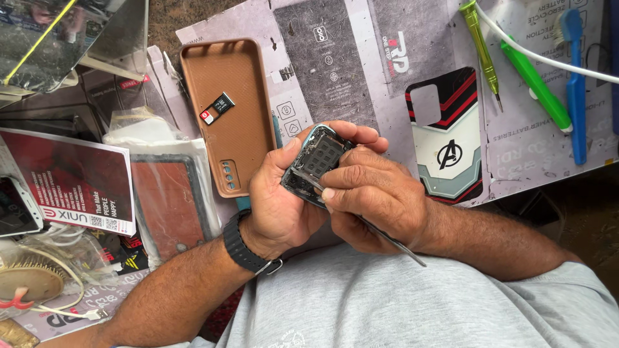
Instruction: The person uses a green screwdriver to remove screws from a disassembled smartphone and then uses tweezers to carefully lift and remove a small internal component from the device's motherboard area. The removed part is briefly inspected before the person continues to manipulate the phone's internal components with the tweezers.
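My left hand (278,200) grips an opened phone (316,162) whose back is off, so its inner parts show. It wears a black watch at the wrist. My right hand (371,196) pinches thin metal tweezers (361,219), whose tip rests on the phone's lower inside while the long end points down to the right over my grey shirt. Both hands are held close to my body, above the table's near edge.
A brown phone case (242,109) with a small card and tray in it lies left of the hands. A printed back cover (448,138), green screwdriver (483,48), green tool (535,84) and blue brush (576,90) lie on the grey work mat (335,64). Packets and a red leaflet (71,180) clutter the left.
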